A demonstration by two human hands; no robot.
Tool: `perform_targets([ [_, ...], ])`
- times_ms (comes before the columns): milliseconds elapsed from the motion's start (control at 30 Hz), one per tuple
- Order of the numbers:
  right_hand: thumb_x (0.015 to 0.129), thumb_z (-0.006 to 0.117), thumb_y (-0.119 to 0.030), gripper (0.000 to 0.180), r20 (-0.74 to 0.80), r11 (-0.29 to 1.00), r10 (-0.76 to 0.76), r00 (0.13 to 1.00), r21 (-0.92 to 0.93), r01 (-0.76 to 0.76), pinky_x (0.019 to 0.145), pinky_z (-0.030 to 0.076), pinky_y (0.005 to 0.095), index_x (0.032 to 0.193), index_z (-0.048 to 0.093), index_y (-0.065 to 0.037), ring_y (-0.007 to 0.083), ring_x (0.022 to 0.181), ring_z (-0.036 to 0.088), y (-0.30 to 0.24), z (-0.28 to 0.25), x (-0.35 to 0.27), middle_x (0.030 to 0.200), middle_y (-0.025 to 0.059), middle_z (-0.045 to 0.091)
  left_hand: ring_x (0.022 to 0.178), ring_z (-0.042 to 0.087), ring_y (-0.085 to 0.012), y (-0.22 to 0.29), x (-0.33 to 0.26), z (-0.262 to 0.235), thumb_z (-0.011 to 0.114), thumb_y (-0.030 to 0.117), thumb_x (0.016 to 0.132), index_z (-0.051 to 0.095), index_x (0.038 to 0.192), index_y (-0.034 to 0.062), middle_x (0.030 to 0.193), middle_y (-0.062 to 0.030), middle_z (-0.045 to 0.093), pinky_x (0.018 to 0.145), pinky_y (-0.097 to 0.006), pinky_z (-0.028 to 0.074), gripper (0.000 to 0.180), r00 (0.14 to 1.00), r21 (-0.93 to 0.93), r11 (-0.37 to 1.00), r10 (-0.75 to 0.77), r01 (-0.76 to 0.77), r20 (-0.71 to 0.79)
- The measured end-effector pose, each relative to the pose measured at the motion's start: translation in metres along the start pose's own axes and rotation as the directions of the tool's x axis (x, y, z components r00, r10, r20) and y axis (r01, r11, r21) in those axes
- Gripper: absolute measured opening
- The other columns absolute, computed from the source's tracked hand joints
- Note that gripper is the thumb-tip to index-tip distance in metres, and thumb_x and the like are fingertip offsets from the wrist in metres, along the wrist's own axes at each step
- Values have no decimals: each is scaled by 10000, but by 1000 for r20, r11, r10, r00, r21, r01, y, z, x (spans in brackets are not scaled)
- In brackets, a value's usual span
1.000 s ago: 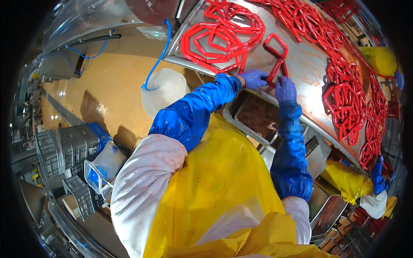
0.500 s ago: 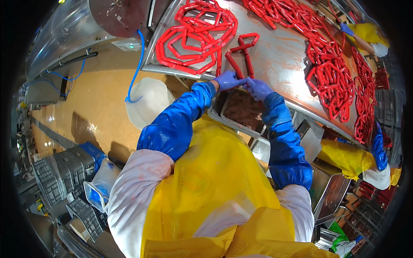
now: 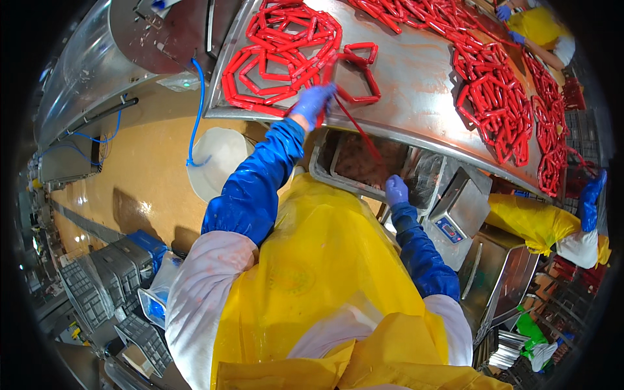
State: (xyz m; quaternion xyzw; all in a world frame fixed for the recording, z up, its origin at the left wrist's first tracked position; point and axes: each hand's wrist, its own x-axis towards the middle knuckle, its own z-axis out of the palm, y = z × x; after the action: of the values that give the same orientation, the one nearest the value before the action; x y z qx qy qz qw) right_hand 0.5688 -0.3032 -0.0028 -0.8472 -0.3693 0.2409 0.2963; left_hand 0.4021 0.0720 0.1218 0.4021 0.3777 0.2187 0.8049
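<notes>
**Red sausage links pulled off the shiny surface**

The left hand (image 3: pixel 313 103), in a purple glove, is closed around a string of red sausages (image 3: pixel 354 130). The string hangs down toward 5 o'clock, over a tray (image 3: pixel 323 170) with brown meat in it. The right hand (image 3: pixel 396 190) is at the tray's edge, at 5 o'clock from the left hand; I cannot tell if it is open or closed. At 11 o'clock from the left hand lies a big pile of red links (image 3: pixel 279 52) on the metal surface (image 3: pixel 416 97). The string could snap or slip, I think, if pulled too hard. It may also drag the pile off the edge.
</notes>
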Motion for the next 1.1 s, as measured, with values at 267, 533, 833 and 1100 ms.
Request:
perform_targets([
  [267, 861, 684, -225, 591, -17, 952, -306, 952, 10, 306, 1064, 426, 393, 1346, 471, 39, 375, 1216, 544, -101, -18, 76, 1306, 243, 562, 656, 633, -129, 16, -22, 37, 710, 357, 918, 716, 927, 54, 833, -43, 706, 613, -260, 512, 303, 983, 310, 950, -92, 39, 159],
  [533, 965, 596, -245, 201, -162, 893, -449, 879, -44, 448, 732, 499, 489, 1053, 647, -72, 423, 837, 610, -252, -38, 71, 849, 160, 645, 812, 634, -159, -17, -15, 49, 693, 354, 889, 700, 947, 33, 857, -58, 683, 741, -326, 503, 326, 991, 458, 888, -27, -37, 134],
  [833, 887, 686, -170, 190, -75, 891, -184, 980, 409, 198, 758, 554, 367, 1028, 726, -50, 249, 821, 710, -217, -12, 106, 965, 151, 718, 755, 631, -129, 3, -33, 26, 607, 229, 934, 712, 1117, 20, 840, -79, 706, 705, -313, 515, 297, 946, 693, 709, -121, -128, 299],
  [1100, 875, 726, -283, 283, -127, 955, -155, 980, 235, 182, 753, 553, 349, 1012, 733, -35, 201, 790, 715, -240, -35, 87, 858, 124, 736, 937, 635, -108, -19, -46, 30, 664, 202, 940, 680, 1206, 42, 1037, -42, 712, 830, -273, 517, 310, 946, 493, 835, 94, -244, 310],
])
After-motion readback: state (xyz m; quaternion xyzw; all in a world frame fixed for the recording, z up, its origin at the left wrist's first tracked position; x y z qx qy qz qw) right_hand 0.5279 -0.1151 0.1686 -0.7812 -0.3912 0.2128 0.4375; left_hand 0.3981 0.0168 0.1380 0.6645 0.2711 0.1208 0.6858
